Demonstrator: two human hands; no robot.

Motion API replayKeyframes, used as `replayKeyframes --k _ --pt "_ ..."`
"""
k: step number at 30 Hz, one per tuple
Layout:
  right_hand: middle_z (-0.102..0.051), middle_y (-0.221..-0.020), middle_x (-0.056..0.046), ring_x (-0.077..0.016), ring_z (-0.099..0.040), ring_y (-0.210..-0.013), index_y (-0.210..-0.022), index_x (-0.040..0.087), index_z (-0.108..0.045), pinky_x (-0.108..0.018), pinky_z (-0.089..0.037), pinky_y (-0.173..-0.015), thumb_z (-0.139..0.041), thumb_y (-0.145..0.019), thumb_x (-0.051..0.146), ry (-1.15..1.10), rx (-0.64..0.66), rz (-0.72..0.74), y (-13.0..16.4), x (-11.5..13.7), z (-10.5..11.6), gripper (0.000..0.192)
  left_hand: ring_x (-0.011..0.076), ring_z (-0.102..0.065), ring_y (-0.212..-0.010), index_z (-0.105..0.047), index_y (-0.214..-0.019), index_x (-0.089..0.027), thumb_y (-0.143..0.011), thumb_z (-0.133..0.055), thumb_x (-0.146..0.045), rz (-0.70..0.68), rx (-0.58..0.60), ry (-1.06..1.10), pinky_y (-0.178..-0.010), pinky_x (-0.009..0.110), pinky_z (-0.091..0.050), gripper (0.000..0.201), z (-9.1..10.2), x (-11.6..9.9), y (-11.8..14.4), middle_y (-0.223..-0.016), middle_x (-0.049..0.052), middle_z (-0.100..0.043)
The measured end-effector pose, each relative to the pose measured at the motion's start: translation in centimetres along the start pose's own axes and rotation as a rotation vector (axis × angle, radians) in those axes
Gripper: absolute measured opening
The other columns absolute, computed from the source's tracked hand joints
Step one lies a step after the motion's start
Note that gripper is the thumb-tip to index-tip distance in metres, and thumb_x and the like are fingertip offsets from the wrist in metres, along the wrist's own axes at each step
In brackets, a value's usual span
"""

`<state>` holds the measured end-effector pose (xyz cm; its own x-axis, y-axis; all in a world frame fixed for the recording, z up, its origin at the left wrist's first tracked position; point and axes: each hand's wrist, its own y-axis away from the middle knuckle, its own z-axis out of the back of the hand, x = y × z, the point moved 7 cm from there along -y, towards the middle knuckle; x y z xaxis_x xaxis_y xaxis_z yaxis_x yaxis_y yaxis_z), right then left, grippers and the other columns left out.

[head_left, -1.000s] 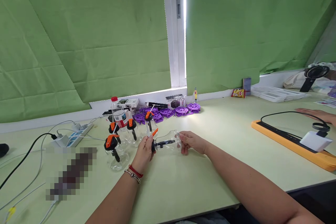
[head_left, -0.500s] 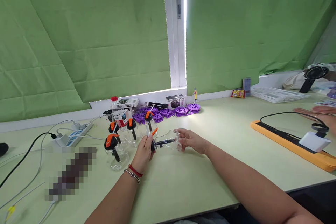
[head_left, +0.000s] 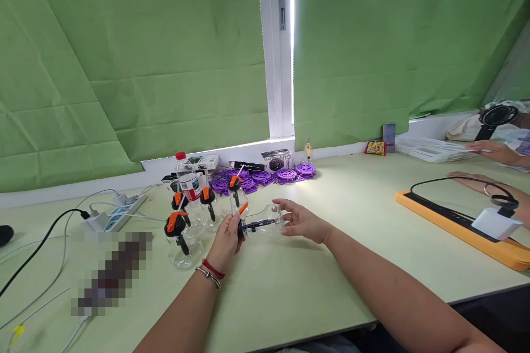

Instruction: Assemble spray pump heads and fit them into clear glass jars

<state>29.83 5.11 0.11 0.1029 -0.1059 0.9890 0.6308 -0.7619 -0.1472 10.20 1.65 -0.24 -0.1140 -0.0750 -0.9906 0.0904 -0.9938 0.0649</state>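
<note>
Fingers, right hand (head_left: 304, 223): how are they?

Apart. Thumb low, the others high, set loosely about the base of a clear, waisted bottle (head_left: 268, 216). Whether any tip touches it, cannot tell.

Left hand (head_left: 224, 238)?

Clamped on the black round lid (head_left: 241, 229) at the other end, orange lever (head_left: 244, 208) poking up past the fingers. Bottle lies sideways between both hands; whether it rests on the pale yellow-green tabletop (head_left: 269, 298), cannot tell.

Why sideways?

My reading: lid end makes the firmer grip, and this way the base faces the right palm. A black tube (head_left: 259, 226) shows through the wall.

Neighbours?

Four clear bottles with black-and-orange lids (head_left: 194, 249), upright, grouped past the left wrist, probably to keep them together. Behind: a red-capped clear drink bottle (head_left: 189, 183), then purple plastic discs (head_left: 287, 175) by the window wall, likely pushed back from the elbows.

Edges, room?

Tight leftward; a swing of the left hand could knock the upright group. The table's front edge (head_left: 327, 336) passes under the right forearm. Widest stretch of tabletop runs rightward to an orange-and-black power strip (head_left: 459, 226); two nearby hands (head_left: 499, 153), not the wearer's, lie beyond.
</note>
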Motion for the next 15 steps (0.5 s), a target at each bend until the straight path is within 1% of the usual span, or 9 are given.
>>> replayKeyframes --k 3,5,10,15 --pt "-0.047 -0.118 -0.01 -0.0173 -0.059 -0.088 -0.131 0.026 -0.042 -0.034 -0.05 -0.074 -0.076 -0.067 0.031 -0.019 -0.005 -0.022 -0.16 -0.22 -0.1 0.073 0.0066 -0.029 -0.036 -0.043 -0.082 -0.021 -0.081 -0.036 -0.06 -0.01 -0.006 0.007 -0.036 0.019 -0.015 0.04 0.01 0.03 0.0 -0.051 -0.007 -0.044" --pt "-0.05 -0.111 -0.01 -0.0177 -0.061 -0.083 -0.13 0.023 -0.043 -0.033 -0.05 -0.068 -0.073 -0.07 0.034 -0.018 -0.012 -0.038 -0.24 -0.4 -0.1 0.069 0.0065 -0.03 -0.036 -0.043 -0.082 -0.021 -0.081 -0.036 -0.059 -0.015 -0.001 -0.002 -0.037 0.02 -0.016 0.039 0.01 0.1 -0.04 -0.052 -0.007 -0.044" --pt "-0.053 -0.101 -0.008 -0.0173 -0.062 -0.076 -0.126 0.019 -0.046 -0.03 -0.05 -0.06 -0.071 -0.072 0.038 -0.008 -0.001 -0.042 -0.3 -0.46 -0.23 0.062 0.0062 -0.027 -0.033 -0.044 -0.084 -0.02 -0.082 -0.032 -0.061 0.01 0.015 -0.027 -0.036 0.02 -0.014 0.042 -0.09 0.4 -0.15 -0.051 -0.007 -0.045" --pt "-0.054 -0.09 -0.005 -0.0168 -0.062 -0.073 -0.123 0.019 -0.049 -0.027 -0.048 -0.055 -0.067 -0.075 0.04 -0.013 -0.003 -0.058 -0.38 -0.41 -0.4 0.056 0.0062 -0.03 -0.033 -0.044 -0.08 -0.02 -0.08 -0.035 -0.061 0.01 -0.007 -0.025 -0.036 0.02 -0.015 0.041 -0.14 0.07 0.01 -0.05 -0.007 -0.044"
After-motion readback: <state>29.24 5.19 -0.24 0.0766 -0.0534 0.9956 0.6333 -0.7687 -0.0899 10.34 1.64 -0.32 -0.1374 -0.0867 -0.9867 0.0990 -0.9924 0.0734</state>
